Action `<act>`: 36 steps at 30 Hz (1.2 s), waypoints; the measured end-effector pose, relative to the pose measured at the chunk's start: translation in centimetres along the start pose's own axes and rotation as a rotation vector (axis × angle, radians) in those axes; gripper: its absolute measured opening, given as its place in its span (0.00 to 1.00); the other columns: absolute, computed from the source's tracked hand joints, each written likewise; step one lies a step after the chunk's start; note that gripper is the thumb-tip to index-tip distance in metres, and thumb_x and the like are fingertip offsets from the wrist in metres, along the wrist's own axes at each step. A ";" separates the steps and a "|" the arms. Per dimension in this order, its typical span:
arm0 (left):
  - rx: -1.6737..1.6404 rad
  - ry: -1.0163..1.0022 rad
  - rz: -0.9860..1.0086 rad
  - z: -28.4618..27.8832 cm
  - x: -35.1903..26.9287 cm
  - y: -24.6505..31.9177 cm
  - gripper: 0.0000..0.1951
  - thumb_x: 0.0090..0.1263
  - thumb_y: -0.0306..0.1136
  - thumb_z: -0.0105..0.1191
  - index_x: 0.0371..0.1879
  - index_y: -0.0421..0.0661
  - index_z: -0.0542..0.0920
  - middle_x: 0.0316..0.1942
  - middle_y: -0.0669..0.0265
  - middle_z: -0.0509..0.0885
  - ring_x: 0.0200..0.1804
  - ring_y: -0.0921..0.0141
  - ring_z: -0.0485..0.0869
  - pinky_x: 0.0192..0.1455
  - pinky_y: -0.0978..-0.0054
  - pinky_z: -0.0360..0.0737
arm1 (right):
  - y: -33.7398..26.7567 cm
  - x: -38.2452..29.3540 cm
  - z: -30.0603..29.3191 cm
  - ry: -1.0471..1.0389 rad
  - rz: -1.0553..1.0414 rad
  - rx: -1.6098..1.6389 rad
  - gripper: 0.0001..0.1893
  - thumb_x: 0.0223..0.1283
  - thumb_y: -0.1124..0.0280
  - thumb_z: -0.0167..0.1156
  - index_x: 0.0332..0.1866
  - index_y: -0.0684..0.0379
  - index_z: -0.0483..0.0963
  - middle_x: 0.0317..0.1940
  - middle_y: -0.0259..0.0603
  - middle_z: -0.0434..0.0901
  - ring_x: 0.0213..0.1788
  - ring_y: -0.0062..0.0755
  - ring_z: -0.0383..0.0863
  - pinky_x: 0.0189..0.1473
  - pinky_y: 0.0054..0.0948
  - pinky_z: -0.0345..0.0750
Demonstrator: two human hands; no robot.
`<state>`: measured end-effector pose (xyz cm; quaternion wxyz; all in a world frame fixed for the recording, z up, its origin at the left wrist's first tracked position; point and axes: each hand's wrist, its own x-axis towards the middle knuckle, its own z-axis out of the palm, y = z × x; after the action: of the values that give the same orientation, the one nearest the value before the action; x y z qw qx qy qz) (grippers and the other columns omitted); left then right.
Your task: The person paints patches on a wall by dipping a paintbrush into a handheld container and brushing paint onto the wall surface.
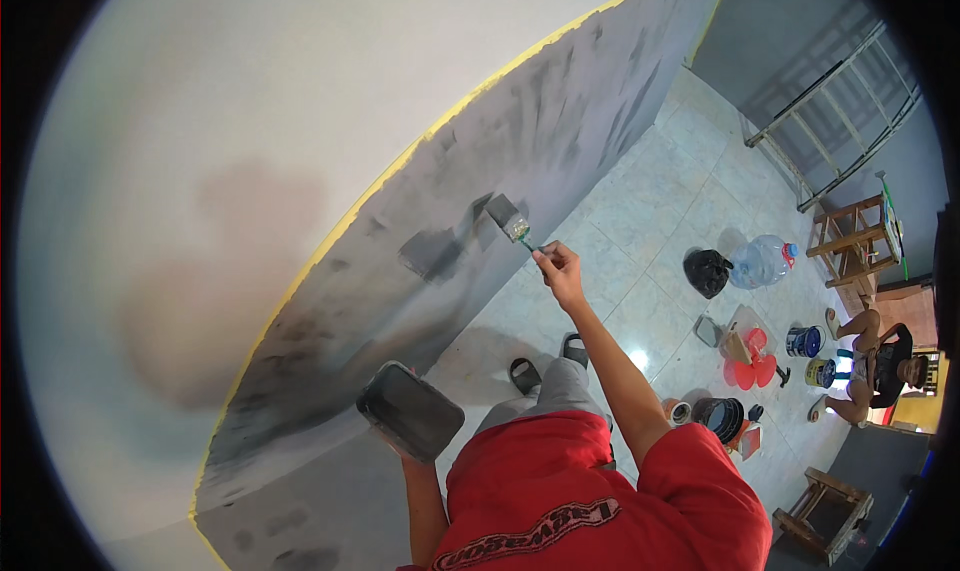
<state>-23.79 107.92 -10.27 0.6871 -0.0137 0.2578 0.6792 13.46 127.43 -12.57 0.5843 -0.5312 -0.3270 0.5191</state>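
Observation:
My right hand (559,266) grips the green handle of a flat paintbrush (507,217), its bristles coated in grey paint and at the wall surface. My left hand (395,442) holds a dark rectangular tray (411,411) from below; dark grey paint shows inside it. Grey streaks and a darker fresh-looking patch (431,254) cover the lower wall (375,301). Yellow masking tape (427,137) separates this part from the pale upper wall (300,121). Whether the bristles touch the wall is hard to tell.
Tiled floor (630,226) lies beside the wall. On it are a black plastic bag (706,273), a clear water jug (757,262), paint buckets (804,341), a black bucket (718,419) and a hammer (783,377). A ladder (832,121), wooden stools (823,512) and a seated person (885,367) are farther off.

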 end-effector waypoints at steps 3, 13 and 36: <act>0.008 0.018 0.002 0.6 0.6 -0.4 0.32 0.76 0.57 0.43 0.71 0.46 0.67 0.71 0.56 0.69 0.72 0.57 0.68 0.76 0.57 0.61 | 1.9 1.2 0.4 0.027 -0.110 -0.156 0.13 0.60 0.64 0.69 0.31 0.62 0.76 0.19 0.32 0.74 0.22 0.20 0.71 0.25 0.25 0.68; 0.070 0.003 0.241 5.9 -1.9 -0.5 0.32 0.76 0.58 0.44 0.72 0.51 0.67 0.64 0.62 0.76 0.62 0.60 0.77 0.66 0.56 0.74 | 18.3 1.6 -1.9 -0.121 -0.032 -1.154 0.25 0.52 0.43 0.67 0.32 0.60 0.81 0.32 0.55 0.83 0.39 0.57 0.83 0.42 0.49 0.78; -0.130 -0.248 0.184 13.5 -0.8 1.5 0.40 0.70 0.69 0.41 0.70 0.48 0.68 0.65 0.57 0.76 0.69 0.46 0.70 0.69 0.45 0.70 | 20.3 -10.3 -16.0 -0.450 -0.050 -0.792 0.21 0.56 0.50 0.69 0.32 0.61 0.75 0.17 0.42 0.75 0.14 0.30 0.67 0.17 0.39 0.66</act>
<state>-20.62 112.31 2.21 0.6461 0.0494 0.1265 0.7511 20.59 111.02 -33.82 0.2629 -0.5800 -0.6317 0.4422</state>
